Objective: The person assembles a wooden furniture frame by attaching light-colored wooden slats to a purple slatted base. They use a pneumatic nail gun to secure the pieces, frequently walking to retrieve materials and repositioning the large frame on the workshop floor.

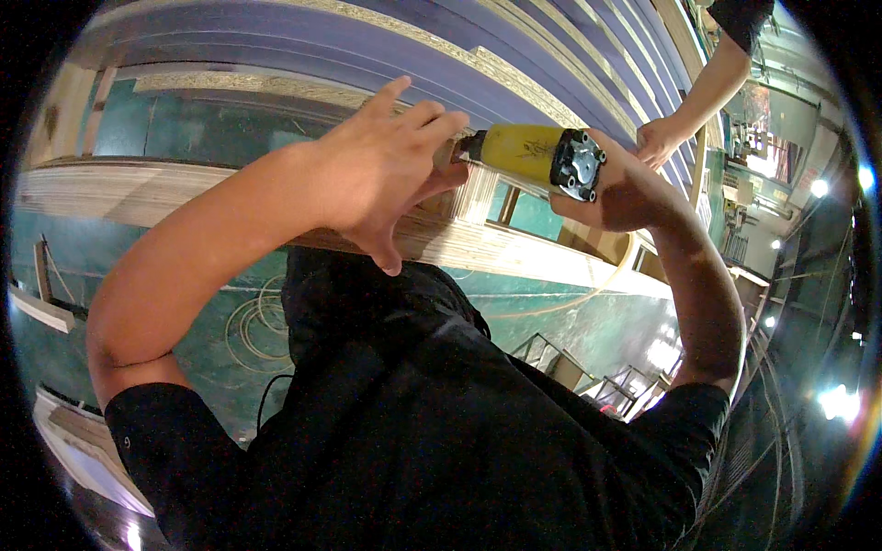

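Note:
My right hand (611, 184) is wrapped round a yellow nail gun (524, 151) with a black and silver bolted end cap. The tool lies sideways, its dark nose pointing left. My left hand (395, 165) is beside that nose, fingers spread and thumb apart, above a pale wooden beam (514, 253). A short upright wood piece (475, 193) meets the beam just below the nose. The exact contact between nose and wood is hidden by my left fingers.
Long purple-faced panels (276, 37) with chipboard strips lie beyond the beam. Another person's hand (657, 142) rests on them at the right. A tan hose (597, 289) curves below the beam; a coiled hose (253, 331) lies on the green floor (197, 275).

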